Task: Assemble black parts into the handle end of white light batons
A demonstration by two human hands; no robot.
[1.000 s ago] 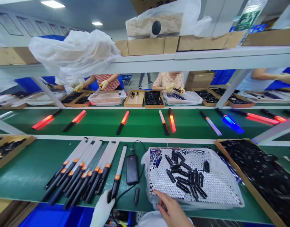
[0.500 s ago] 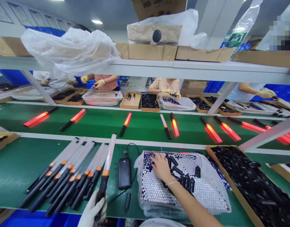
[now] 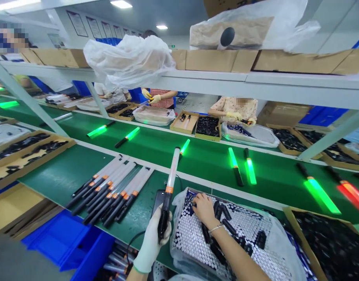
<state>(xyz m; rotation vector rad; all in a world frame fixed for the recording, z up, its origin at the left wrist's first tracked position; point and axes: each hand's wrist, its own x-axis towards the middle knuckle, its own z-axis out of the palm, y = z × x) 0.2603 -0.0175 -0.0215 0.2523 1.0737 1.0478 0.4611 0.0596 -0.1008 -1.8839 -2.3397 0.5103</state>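
Observation:
My left hand [image 3: 156, 234], in a white glove, is wrapped round the black handle of a light baton [image 3: 173, 171]. The baton stands tilted upward, its clear tube unlit above an orange band. My bare right hand [image 3: 204, 208] is over a plastic-lined box of batteries [image 3: 185, 238], at its back left part. Its fingers are curled down onto the batteries, and the fingertips are partly hidden. Several black cylindrical holders [image 3: 226, 212] lie on the batteries beside my right wrist. Left of my gloved hand, a row of unlit batons [image 3: 109, 191] rests on the green table.
Behind the table runs a green conveyor [image 3: 208, 156] carrying lit batons [image 3: 233, 158]. A black power bank [image 3: 158, 199] lies partly behind my left hand. A carton of black parts [image 3: 328, 242] stands at right. Overhead is a white shelf [image 3: 211, 80]; co-workers sit across.
The view has turned left. My left hand has raised the baton, which now overlaps the power bank. My right hand's fingers have curled in. Most conveyor batons have switched from red to green.

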